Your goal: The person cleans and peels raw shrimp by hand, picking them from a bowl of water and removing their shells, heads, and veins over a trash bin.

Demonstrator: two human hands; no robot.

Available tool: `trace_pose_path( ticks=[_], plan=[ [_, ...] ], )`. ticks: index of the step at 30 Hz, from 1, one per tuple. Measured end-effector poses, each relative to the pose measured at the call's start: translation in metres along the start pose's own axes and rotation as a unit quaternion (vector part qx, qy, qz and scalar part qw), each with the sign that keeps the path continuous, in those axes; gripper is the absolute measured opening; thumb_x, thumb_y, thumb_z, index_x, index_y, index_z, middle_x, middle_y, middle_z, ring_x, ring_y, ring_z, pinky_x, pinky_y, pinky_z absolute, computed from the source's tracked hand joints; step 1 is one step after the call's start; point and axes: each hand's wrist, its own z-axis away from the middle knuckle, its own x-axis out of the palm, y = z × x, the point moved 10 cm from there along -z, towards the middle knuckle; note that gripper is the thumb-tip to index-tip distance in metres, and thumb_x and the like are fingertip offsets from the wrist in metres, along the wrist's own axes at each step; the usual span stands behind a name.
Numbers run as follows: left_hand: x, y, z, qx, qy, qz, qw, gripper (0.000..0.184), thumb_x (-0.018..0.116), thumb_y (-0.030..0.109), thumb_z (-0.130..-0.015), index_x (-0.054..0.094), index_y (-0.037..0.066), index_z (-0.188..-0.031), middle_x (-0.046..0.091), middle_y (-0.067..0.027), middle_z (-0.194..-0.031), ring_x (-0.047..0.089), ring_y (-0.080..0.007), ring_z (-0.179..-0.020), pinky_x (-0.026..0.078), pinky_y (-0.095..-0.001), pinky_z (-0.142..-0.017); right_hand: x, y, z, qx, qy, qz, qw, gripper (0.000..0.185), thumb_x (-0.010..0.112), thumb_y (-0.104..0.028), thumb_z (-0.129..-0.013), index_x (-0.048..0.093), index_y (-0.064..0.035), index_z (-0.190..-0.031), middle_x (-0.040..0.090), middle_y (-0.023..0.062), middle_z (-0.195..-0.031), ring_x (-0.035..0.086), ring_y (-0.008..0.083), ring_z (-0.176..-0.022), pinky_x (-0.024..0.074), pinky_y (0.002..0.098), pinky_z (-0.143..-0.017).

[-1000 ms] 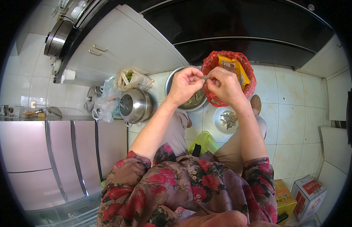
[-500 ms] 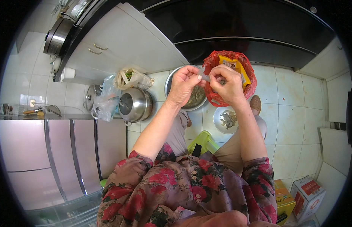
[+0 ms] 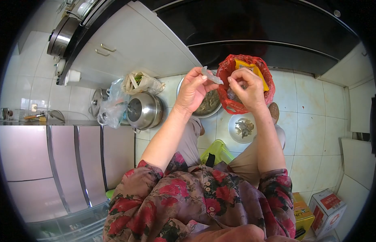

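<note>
A pale, translucent grey piece that looks like a shrimp (image 3: 212, 76) is pinched between the thumb and fingers of my left hand (image 3: 191, 91). To its right, over the red-bagged bin, my right hand (image 3: 248, 89) has thumb and fingertips pressed together; whatever they hold, if anything, is too small to name. A metal basin (image 3: 210, 105) with greyish contents stands beneath my left hand. The red plastic bag (image 3: 268, 72) lines a bin with a yellow packet (image 3: 259, 74) inside. Below it, a white bowl (image 3: 235, 136) holds several grey shrimp-like pieces.
A steel pot (image 3: 145, 111), a clear plastic bag (image 3: 114, 105) and a bag of greens (image 3: 144, 83) stand on the floor at left. A green stool (image 3: 221, 151) is between my legs. Boxes (image 3: 327, 210) sit at lower right.
My hands have moved apart. The grey piece now stays in my left hand, and my right hand has shifted right, away from it.
</note>
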Motion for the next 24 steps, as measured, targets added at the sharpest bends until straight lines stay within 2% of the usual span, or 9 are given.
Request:
trace_pose_path(
  ticks=[4,6,7,12,14,16,20,22,24],
  plan=[
    [0.001,-0.016,0.0,-0.06,-0.026,0.039,0.997,0.016,0.056,0.006,-0.087,0.057,0.006,-0.103,0.061,-0.0077,-0.102,0.065,-0.0241,-0.092,0.058,-0.0377,-0.079,-0.001,0.012,0.0,0.032,0.014,-0.049,0.998,0.013,0.063,0.001,-0.081,0.063,-0.0006,-0.094,0.062,0.0061,-0.083,0.059,0.0096,-0.064,0.0469,0.022,-0.056],
    [-0.001,-0.035,0.002,-0.131,-0.009,0.035,0.991,0.018,0.054,0.006,-0.089,0.055,0.004,-0.106,0.062,-0.008,-0.098,0.066,-0.0214,-0.087,0.059,-0.0341,-0.072,0.014,0.013,0.002,0.067,-0.061,-0.114,0.989,0.025,0.062,-0.003,-0.083,0.062,-0.0018,-0.108,0.062,0.0061,-0.084,0.056,0.01,-0.063,0.0461,0.0226,-0.057],
    [0.001,-0.039,0.002,-0.141,-0.013,0.049,0.989,0.017,0.055,0.006,-0.089,0.056,0.003,-0.106,0.063,-0.0086,-0.096,0.066,-0.0179,-0.084,0.06,-0.0339,-0.07,0.018,0.003,0.003,0.059,-0.09,-0.086,0.99,0.03,0.063,-0.007,-0.085,0.061,-0.0025,-0.115,0.06,0.005,-0.082,0.052,0.0096,-0.06,0.045,0.0234,-0.057],
    [0.01,-0.049,0.009,-0.192,-0.046,0.04,0.98,0.023,0.053,0.009,-0.09,0.053,0.003,-0.113,0.062,-0.0071,-0.094,0.066,-0.0176,-0.079,0.06,-0.0322,-0.068,0.03,0.006,0.007,0.019,-0.161,0.004,0.987,0.02,0.066,-0.011,-0.084,0.065,0.0008,-0.101,0.06,0.0043,-0.083,0.053,0.0066,-0.063,0.0442,0.0231,-0.056],
    [0.012,-0.05,0.011,-0.203,-0.071,0.047,0.976,0.025,0.053,0.01,-0.091,0.052,0.003,-0.114,0.062,-0.0073,-0.096,0.066,-0.0172,-0.079,0.06,-0.0319,-0.068,0.035,0.023,0.013,0.12,-0.158,-0.124,0.972,0.015,0.065,-0.011,-0.087,0.065,0.0027,-0.092,0.061,0.0042,-0.076,0.054,0.0062,-0.059,0.0427,0.0222,-0.051],
    [0.014,-0.049,0.013,-0.213,-0.055,0.032,0.975,0.03,0.054,0.016,-0.092,0.05,0.003,-0.119,0.062,-0.0077,-0.099,0.066,-0.0164,-0.08,0.059,-0.0305,-0.068,0.034,0.024,0.014,0.153,-0.154,-0.126,0.968,0.015,0.064,-0.011,-0.088,0.065,0.0032,-0.092,0.061,0.0034,-0.07,0.052,0.0058,-0.055,0.0416,0.0218,-0.048],
    [0.016,-0.047,0.014,-0.208,-0.026,0.03,0.977,0.031,0.057,0.016,-0.092,0.05,0.002,-0.119,0.063,-0.0084,-0.101,0.065,-0.0162,-0.081,0.058,-0.0287,-0.07,0.031,0.036,0.017,0.212,-0.115,-0.115,0.964,0.016,0.063,-0.013,-0.09,0.065,0.0029,-0.089,0.057,0.0008,-0.057,0.049,0.0045,-0.045,0.0387,0.0215,-0.04],
    [0.011,-0.035,0.012,-0.143,-0.024,-0.083,0.986,0.033,0.061,0.012,-0.091,0.051,0.001,-0.12,0.063,-0.0096,-0.105,0.066,-0.0166,-0.083,0.057,-0.0274,-0.071,0.03,0.045,0.019,0.239,-0.1,-0.123,0.958,0.017,0.063,-0.014,-0.09,0.065,0.0028,-0.087,0.058,0.0014,-0.058,0.049,0.0044,-0.044,0.0389,0.021,-0.039],
    [0.01,-0.03,0.014,-0.137,-0.017,-0.128,0.982,0.033,0.061,0.009,-0.09,0.052,-0.001,-0.119,0.064,-0.0107,-0.105,0.066,-0.0165,-0.084,0.057,-0.027,-0.072,0.028,0.05,0.02,0.266,-0.086,-0.132,0.951,0.018,0.063,-0.015,-0.09,0.065,0.0026,-0.086,0.058,0.0021,-0.059,0.05,0.0044,-0.044,0.039,0.0206,-0.038]
  ],
)
